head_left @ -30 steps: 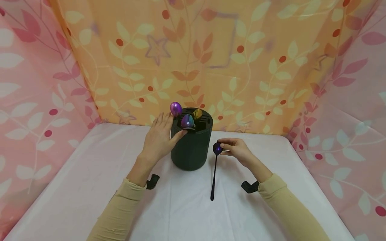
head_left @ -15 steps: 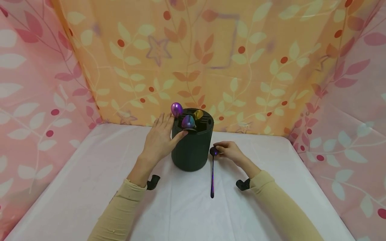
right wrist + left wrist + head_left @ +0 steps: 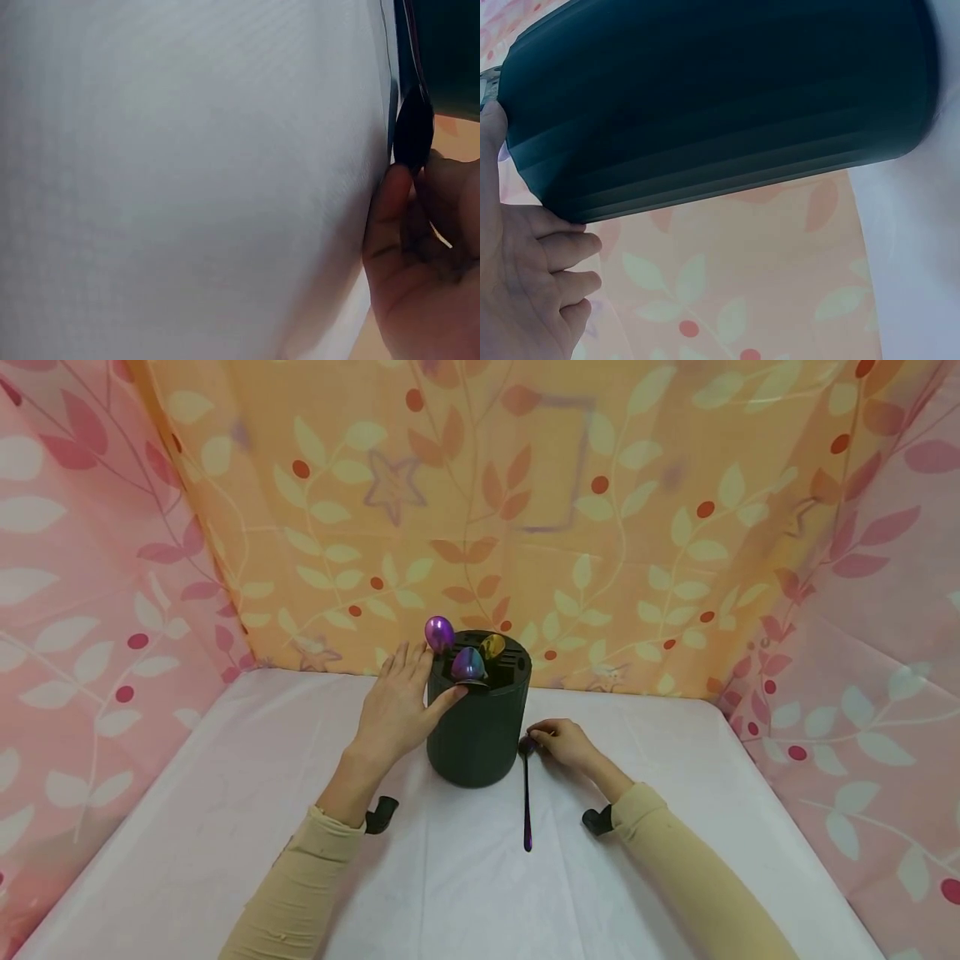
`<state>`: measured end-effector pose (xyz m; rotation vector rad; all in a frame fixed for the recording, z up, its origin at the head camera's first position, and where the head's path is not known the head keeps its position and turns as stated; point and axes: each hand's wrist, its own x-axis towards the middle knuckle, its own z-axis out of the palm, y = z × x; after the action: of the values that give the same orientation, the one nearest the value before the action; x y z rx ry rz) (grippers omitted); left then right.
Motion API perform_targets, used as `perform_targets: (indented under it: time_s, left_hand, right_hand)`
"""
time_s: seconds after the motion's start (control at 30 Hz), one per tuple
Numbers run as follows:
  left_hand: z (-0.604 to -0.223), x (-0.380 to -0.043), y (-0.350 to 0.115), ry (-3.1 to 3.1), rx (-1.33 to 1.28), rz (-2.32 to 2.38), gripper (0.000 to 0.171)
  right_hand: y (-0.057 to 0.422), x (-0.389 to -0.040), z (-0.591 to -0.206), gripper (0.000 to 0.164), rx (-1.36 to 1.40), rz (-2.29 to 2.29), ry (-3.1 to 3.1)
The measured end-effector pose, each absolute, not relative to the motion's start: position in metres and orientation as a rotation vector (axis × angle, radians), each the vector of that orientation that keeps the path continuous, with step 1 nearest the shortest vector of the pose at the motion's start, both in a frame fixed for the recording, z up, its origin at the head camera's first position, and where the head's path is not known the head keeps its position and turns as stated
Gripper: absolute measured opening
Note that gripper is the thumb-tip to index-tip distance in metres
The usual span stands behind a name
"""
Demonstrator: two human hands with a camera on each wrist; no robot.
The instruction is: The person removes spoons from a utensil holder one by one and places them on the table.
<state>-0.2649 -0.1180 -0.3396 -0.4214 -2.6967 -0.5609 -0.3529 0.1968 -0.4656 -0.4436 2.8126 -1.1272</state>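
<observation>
A dark green ribbed utensil holder (image 3: pixel 476 739) stands upright at the table's middle. Out of its top stick a purple spoon (image 3: pixel 439 632), a blue-purple spoon (image 3: pixel 468 663) and a gold spoon (image 3: pixel 492 646). My left hand (image 3: pixel 395 703) rests against the holder's upper left, fingers straight, thumb at the front rim; the left wrist view has its fingertips on the holder wall (image 3: pixel 727 97). Right of the holder, my right hand (image 3: pixel 567 746) pinches a dark purple spoon (image 3: pixel 527 806) by its bowl, the long handle pointing toward me. In the right wrist view, thumb and fingers meet at the bowl (image 3: pixel 414 131).
A white cloth (image 3: pixel 465 893) covers the table. Behind it hangs an orange leaf-print curtain (image 3: pixel 450 485), with pink leaf-print curtains at both sides. Black wrist-camera mounts (image 3: pixel 382 815) show beside the sleeves.
My right hand has brought the dark purple spoon left and down, closer to the holder and the tablecloth. The left hand stays at the holder.
</observation>
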Motion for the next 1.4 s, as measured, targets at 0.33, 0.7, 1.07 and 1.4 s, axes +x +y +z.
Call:
perform_targets:
  time_s: [0.33,0.7,1.07,1.4]
  left_hand:
    - [-0.340,-0.265,-0.118,-2.690,-0.420,-0.583,0.097]
    - [-0.341,-0.266,-0.118,-2.686,-0.424,-0.567,0.097]
    - [-0.340,-0.265,-0.119,-2.690,-0.426,-0.565,0.097]
    - [-0.341,-0.266,-0.119,-2.665,-0.437,-0.568,0.097]
  right_hand:
    - [0.204,-0.346,-0.461,0.025,-0.554,-1.002,2.899]
    - [0.204,-0.304,-0.406,0.031,-0.470,-1.503,2.876]
    - [0.178,-0.269,-0.331,0.025,-1.081,-1.800,2.786]
    - [0.143,-0.278,-0.293,0.034,-1.843,-1.414,2.629]
